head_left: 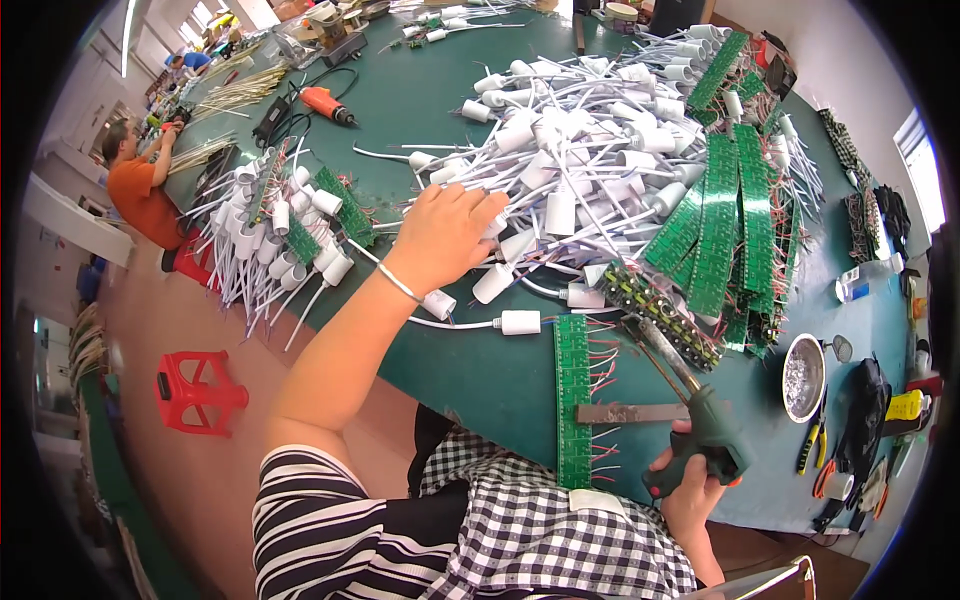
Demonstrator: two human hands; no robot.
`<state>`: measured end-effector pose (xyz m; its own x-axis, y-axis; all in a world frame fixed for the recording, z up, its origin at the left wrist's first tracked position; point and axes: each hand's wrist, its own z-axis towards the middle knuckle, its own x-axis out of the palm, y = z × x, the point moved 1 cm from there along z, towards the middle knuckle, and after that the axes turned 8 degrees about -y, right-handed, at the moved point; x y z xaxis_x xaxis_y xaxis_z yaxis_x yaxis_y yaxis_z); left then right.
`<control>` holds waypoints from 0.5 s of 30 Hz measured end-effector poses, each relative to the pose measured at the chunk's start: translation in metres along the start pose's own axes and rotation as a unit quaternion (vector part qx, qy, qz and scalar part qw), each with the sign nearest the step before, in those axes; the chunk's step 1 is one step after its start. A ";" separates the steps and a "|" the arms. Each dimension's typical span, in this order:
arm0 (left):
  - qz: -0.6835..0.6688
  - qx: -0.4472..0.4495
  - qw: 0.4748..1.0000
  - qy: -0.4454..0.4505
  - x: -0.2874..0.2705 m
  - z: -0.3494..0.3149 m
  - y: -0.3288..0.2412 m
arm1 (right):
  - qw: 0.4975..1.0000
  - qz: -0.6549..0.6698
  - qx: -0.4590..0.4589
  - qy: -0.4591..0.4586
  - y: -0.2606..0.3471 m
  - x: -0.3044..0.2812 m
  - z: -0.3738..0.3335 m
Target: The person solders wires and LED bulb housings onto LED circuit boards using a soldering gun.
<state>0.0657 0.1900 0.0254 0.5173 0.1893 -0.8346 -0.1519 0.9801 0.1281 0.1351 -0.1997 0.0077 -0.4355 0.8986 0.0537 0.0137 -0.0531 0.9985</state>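
Observation:
My left hand (450, 232) reaches palm down onto the near left edge of a big pile of white lamp holders with cables (560, 212). Its fingers bend down among them, and the fingertips are hidden. In my right hand (690, 490) is a green soldering gun (716, 436), its metal tip pointing away toward a strip crowded with small parts (665, 325). Just left of the gun lies a long green circuit board (573, 400) with thin red and white wires along its right side. One lamp holder (520, 322) lies beyond this board's far end, its cable running left.
Green circuit boards (716, 225) are stacked right of the pile. A metal bowl (803, 378), pliers (812, 440) and a plastic bottle (868, 278) lie further right. More lamp holders (275, 235) and an orange-handled tool (327, 104) sit left. A red stool (200, 392) and another person (140, 185) are beyond the table's left edge.

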 end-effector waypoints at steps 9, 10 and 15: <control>-0.667 -0.321 0.665 0.102 -0.029 0.000 0.020 | 1.000 0.026 -0.002 -0.008 -0.002 -0.003 -0.002; -0.665 -0.319 0.667 0.101 -0.028 0.001 0.017 | 0.999 0.040 0.016 -0.019 -0.001 -0.002 -0.002; -0.714 -0.235 0.658 -0.034 -0.007 0.001 0.006 | 0.999 0.047 0.000 0.005 0.002 0.001 -0.006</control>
<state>0.0624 0.1947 0.0327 0.4493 -0.8873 0.1042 0.2948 0.0371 -0.9548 0.1293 -0.2017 0.0095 -0.4404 0.8858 0.1463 0.0549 -0.1360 0.9892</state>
